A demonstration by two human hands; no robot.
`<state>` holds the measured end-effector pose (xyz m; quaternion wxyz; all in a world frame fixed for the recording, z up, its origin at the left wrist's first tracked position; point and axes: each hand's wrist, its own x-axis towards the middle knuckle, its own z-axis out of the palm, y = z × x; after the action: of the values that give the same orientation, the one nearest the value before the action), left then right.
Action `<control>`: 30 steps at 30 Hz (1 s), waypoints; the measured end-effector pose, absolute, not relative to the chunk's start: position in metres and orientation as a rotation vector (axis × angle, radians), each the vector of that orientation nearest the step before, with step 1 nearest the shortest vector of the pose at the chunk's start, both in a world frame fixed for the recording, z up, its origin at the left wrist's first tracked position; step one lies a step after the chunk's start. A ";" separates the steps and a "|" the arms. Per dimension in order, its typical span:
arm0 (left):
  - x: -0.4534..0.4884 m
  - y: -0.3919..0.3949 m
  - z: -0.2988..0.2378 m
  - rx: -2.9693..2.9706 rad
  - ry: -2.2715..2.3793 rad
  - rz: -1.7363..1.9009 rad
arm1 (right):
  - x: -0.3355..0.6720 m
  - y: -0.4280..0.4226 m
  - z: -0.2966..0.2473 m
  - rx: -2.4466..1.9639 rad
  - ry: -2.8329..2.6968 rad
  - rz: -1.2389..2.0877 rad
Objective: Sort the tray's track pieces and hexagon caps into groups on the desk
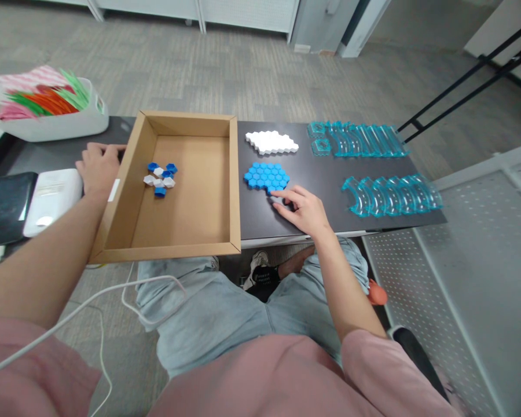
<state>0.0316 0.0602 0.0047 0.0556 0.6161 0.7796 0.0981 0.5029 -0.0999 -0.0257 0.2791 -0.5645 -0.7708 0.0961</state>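
My right hand (304, 211) is at the near edge of a cluster of blue hexagonal pieces (267, 175). Its index fingertip touches or nearly touches the lowest piece; the thumb is apart from the index, and nothing shows between them. My left hand (99, 168) lies on the table against the outer left side of an open cardboard box (234, 191), fingers stretched out and partly hidden. Inside the box, several loose blue and white hexagonal pieces (160, 178) lie towards the left. A patch of white hexagonal pieces (272, 142) sits beyond the blue cluster.
Two rows of clear teal plastic parts, a far row (364, 140) and a near row (393, 196), occupy the table's right end. At left are a white bin (69, 124) of colourful items, a white device (52, 200) and a black tablet-like object (6, 202). A white cable (113, 288) crosses my lap.
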 end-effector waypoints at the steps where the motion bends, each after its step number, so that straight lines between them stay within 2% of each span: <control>1: 0.032 0.060 0.005 1.865 2.364 0.298 | 0.503 -0.100 -0.026 -1.516 -2.069 0.248; 30: 0.030 0.062 0.002 1.870 2.365 0.308 | 0.505 -0.095 -0.030 -1.592 -1.855 0.304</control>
<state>0.0297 0.0622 0.0024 0.0556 0.6160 0.7792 0.1014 0.5046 -0.0946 -0.0300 0.3328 -0.6093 -0.7102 0.1165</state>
